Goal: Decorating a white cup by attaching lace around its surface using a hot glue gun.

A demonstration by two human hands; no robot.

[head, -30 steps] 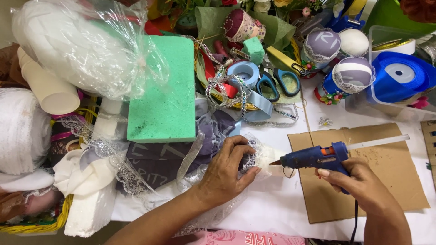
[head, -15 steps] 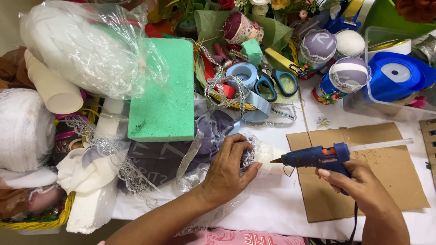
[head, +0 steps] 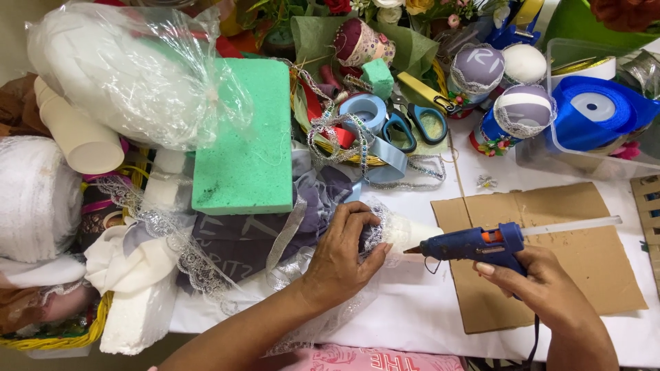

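Fingers [head: 368, 227] of the left hand [head: 342, 257] are clenched over a small white cone [head: 405, 233] wrapped in dark fabric and lace, pressing it down on the tabletop [head: 412, 309]; only the cone's pale tip shows beyond the fingertips. Just past that tip sits the copper nozzle of a blue glue gun [head: 478, 244], which the right hand [head: 543, 288] grasps by the handle, fingers curled around the grip (the index finger lies near the orange trigger, though whether it presses I cannot tell). A clear glue stick juts out of the gun's back end, away from the fingers. Beneath the right hand's fingers lies a flat sheet of brown cardboard [head: 584, 233].

Beyond the left fingers, a grey-purple cloth [head: 254, 237] edged with lace trim is bunched up, and a green foam block [head: 244, 141] rests partly on it. Farther off from the fingers, blue-handled scissors [head: 412, 127] lie beside a roll of pale blue ribbon [head: 364, 110]. Well beyond the right fingers, a spool of bright blue ribbon [head: 595, 113] sits in a clear plastic tub, near two round ornaments [head: 522, 110] trimmed in lace.
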